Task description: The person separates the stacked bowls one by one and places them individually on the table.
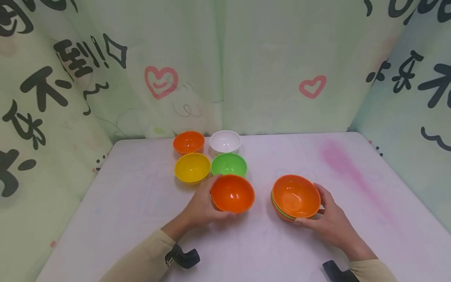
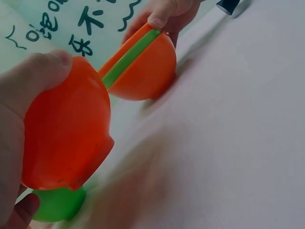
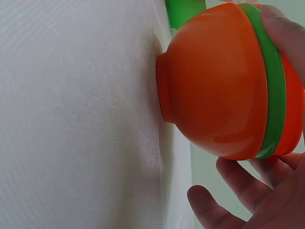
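Observation:
My left hand [image 1: 204, 203] grips an orange bowl [image 1: 232, 194] by its side, thumb near the rim; the left wrist view shows this bowl [image 2: 69, 129] raised above the table. To its right, my right hand [image 1: 331, 221] holds a stack of nested bowls [image 1: 296, 196] at the rims. In the right wrist view the stack shows an orange bowl [image 3: 214, 86] at the bottom, a green bowl [image 3: 274, 90] in the middle and an orange one [image 3: 291, 109] on top. The stack's foot is right at the tabletop.
Behind my left hand stand a yellow bowl [image 1: 192, 168] and a green bowl [image 1: 230, 164]. Farther back are an orange bowl [image 1: 188, 142] and a white bowl [image 1: 225, 141]. Printed curtains [image 1: 260, 70] hang around the pale table [image 1: 134, 203].

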The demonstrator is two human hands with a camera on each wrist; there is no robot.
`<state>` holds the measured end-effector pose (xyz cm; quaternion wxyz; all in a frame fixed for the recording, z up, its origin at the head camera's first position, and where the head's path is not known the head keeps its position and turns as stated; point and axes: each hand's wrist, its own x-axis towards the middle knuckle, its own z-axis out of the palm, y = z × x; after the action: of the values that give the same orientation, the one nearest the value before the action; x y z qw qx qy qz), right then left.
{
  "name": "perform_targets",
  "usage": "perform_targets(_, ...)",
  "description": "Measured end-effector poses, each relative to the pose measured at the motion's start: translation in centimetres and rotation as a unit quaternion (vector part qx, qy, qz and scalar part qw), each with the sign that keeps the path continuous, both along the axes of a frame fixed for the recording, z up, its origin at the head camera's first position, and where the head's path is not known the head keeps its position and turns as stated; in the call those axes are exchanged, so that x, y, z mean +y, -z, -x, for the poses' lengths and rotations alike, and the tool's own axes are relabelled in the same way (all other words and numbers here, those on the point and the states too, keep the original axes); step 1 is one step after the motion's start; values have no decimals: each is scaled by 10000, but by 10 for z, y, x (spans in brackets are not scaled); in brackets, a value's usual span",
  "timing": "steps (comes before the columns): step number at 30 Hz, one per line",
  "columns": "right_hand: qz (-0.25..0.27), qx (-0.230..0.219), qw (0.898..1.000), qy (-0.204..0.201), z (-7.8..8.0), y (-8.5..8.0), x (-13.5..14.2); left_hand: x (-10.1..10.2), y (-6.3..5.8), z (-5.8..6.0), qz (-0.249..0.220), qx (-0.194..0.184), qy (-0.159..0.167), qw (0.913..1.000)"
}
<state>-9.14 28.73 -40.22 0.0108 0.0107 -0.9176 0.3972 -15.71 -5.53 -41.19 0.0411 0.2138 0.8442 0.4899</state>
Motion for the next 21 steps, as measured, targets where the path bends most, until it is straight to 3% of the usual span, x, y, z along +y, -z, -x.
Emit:
perform_targets(7,9,16,10000,-10,0,1,0,-3,7,-4,185,-34,-67,9998)
perform_targets(21,37,92,9999,-37,0,1,1,-5,19,-2,-110,-216,-19,9997)
